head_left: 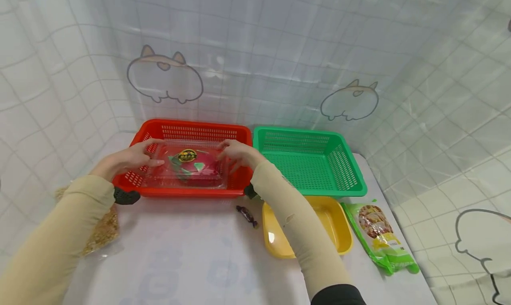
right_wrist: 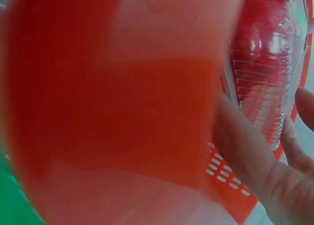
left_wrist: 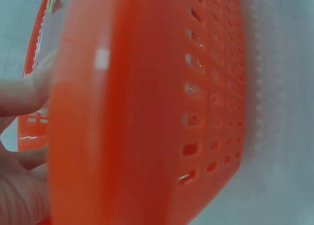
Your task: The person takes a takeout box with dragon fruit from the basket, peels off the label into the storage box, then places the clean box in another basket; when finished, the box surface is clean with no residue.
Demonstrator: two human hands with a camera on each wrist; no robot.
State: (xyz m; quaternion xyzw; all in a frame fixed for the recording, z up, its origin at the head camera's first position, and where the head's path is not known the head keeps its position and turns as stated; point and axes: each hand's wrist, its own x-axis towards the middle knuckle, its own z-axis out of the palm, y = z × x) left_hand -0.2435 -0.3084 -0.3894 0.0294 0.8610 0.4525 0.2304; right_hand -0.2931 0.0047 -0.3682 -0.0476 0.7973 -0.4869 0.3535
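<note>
A clear plastic box (head_left: 207, 181) with a pink-and-green dragon fruit (head_left: 205, 161) inside lies in the red basket (head_left: 185, 192). A round black-and-yellow label (head_left: 187, 155) is on its lid. My left hand (head_left: 137, 158) is at the box's left end, its fingers spread and thumb pointing inward. At the right end is my right hand (head_left: 239, 153), with fairly straight fingers beside the box corner. The right wrist view shows a finger (right_wrist: 245, 146) close along the ribbed box end. In the left wrist view, the basket wall (left_wrist: 147, 112) hides most of the left fingertips.
A green basket (head_left: 295, 167) adjoins the red one on the right. In front of it stand a yellow tray (head_left: 339, 229) and a green food packet (head_left: 379, 236). A wrapped candy (head_left: 246, 216) lies mid-table. The left forearm partly covers a bag of brown flakes (head_left: 104, 229).
</note>
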